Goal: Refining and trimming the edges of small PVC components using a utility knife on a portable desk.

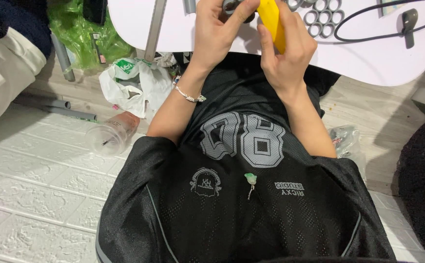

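My left hand (220,29) grips a short grey pipe piece (233,6) at the near edge of the white table (368,58); a silver bracelet sits on that wrist. My right hand (286,51) is closed around a yellow tool (272,19) that points up toward the grey piece. Both hands are close together, just above the table's edge. The top of the grey piece is cut off by the picture's edge.
Several grey pipe rings (323,17) lie on the table beside a black cable (368,29). On the floor to the left are a clear plastic cup (111,136), a white plastic bag (133,85), a green bag (83,31) and grey pipes (56,104). Another person's white sleeve (3,73) shows far left.
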